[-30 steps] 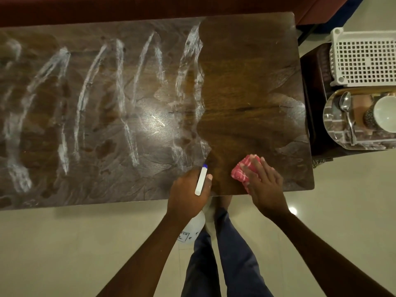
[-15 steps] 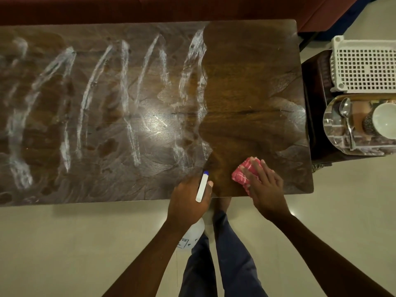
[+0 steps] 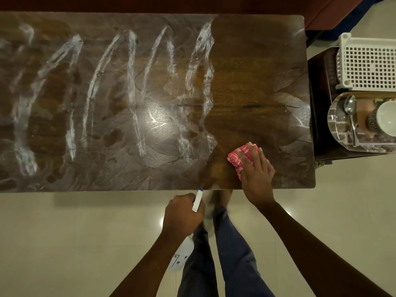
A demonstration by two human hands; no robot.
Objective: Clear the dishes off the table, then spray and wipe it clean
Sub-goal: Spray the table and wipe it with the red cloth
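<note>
Pressing the pink cloth (image 3: 236,160) flat, the right hand (image 3: 257,179) lay open at 5 o'clock on the table (image 3: 257,67). The left hand (image 3: 182,217) gripped the spray bottle (image 3: 183,252).

We take this for a home, most likely a sitting or dining room. We see a long dark brown rectangular wooden desk (image 3: 257,61) with rounded corners, standing on glossy cream floor tiles (image 3: 85,243) that mirror small points of light. Along its far edge runs a dark red upholstered sofa (image 3: 330,13). Just beside the desk's right end stands a small dark side stand (image 3: 321,125). On it we find a white perforated plastic basket (image 3: 368,65) and a glossy brick-patterned tray (image 3: 338,129) bearing a steel spoon (image 3: 349,108) and a round white cup (image 3: 387,116), all ordinary household tableware.
</note>
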